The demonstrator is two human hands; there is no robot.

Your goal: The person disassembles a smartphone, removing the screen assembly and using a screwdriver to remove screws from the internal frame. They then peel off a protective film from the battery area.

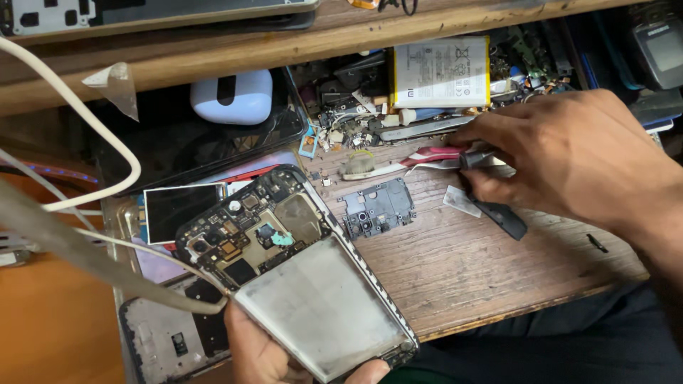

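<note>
Keep your left hand (pixel 267 352) clamped under the opened phone (pixel 295 274) at the table (pixel 462 270) edge; your right hand (pixel 562 153) pinches the tweezers (pixel 480 160), so lift them without dragging parts.

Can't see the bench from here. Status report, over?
Left hand grips opened phone, back off, circuit board showing. Right hand closed on tweezers beside toothbrush. Loose black cover lies between them.
</note>
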